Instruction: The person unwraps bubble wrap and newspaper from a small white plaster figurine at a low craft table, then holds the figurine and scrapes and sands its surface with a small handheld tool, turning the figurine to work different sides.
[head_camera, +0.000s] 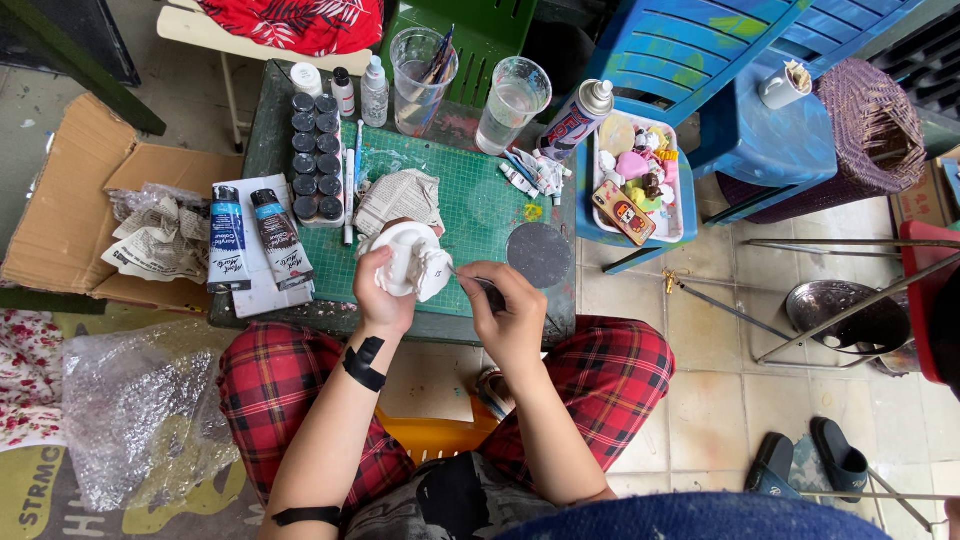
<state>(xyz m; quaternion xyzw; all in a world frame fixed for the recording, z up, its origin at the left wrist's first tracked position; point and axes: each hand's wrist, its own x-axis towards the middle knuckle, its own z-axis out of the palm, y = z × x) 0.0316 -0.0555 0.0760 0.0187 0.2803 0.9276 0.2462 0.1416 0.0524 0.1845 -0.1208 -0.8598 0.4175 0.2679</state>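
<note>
White figurine (410, 262): held above the near edge of the green cutting mat (470, 200), over the surface (262, 130). Left hand (378, 290) is closed around its left side and base, fingers wrapped. Right hand (512, 312) is clenched on a thin tool (472, 278) whose tip meets the figurine's right side; what kind of tool cannot be told.

Just behind the figurine: crumpled newspaper (400, 198) on the mat. To the right on the mat: a round grey lid (539, 254). To the left: two paint tubes (254, 238) lying on white paper, with rows of dark-capped small jars (316, 158) beside them. At the far edge: two clear plastic cups (470, 88), one holding brushes, and a spray can (577, 116) lying tilted. Red plaid trousers (610, 365) show below the surface.
</note>
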